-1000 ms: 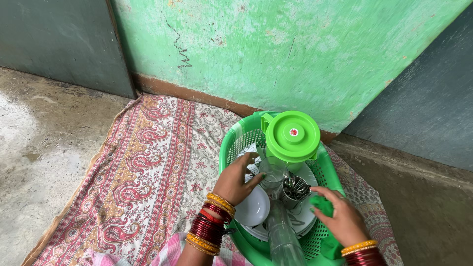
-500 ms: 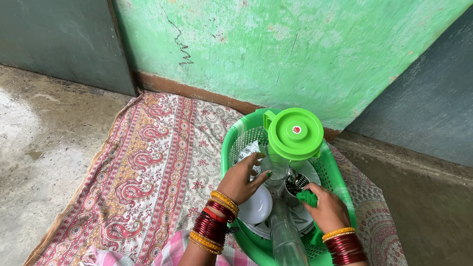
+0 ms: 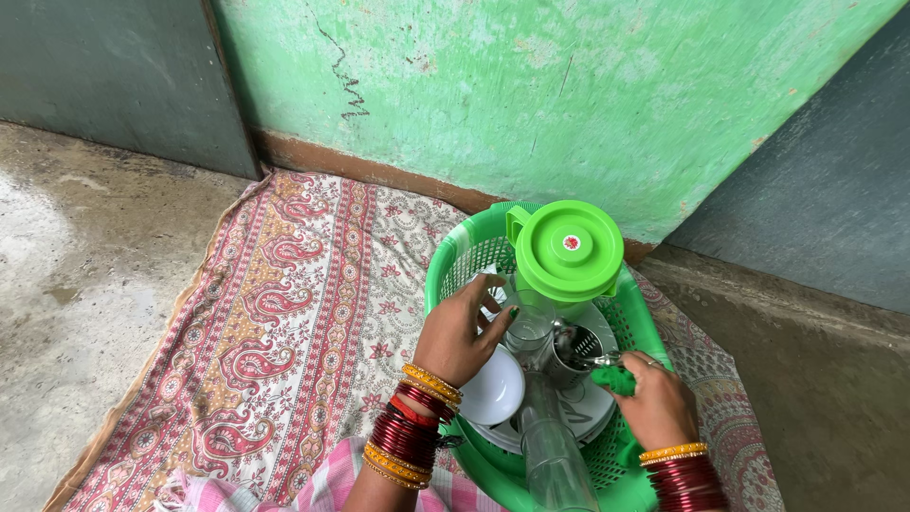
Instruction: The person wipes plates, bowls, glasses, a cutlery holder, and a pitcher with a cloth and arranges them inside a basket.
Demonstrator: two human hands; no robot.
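Head view — right hand (image 3: 654, 403) has drawn back, gripping green cloth (image 3: 614, 380).

A home floor corner: a green basket (image 3: 455, 261) of washed dishes sits on a paisley mat (image 3: 284, 322), against a worn green wall (image 3: 531, 85) beside bare concrete floor (image 3: 76, 275).

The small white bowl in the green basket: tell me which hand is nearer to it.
Left. The left hand hovers just above the small white bowl, its wrist beside the rim. The right hand, holding a green cloth, is across the basket, beyond the steel cup.
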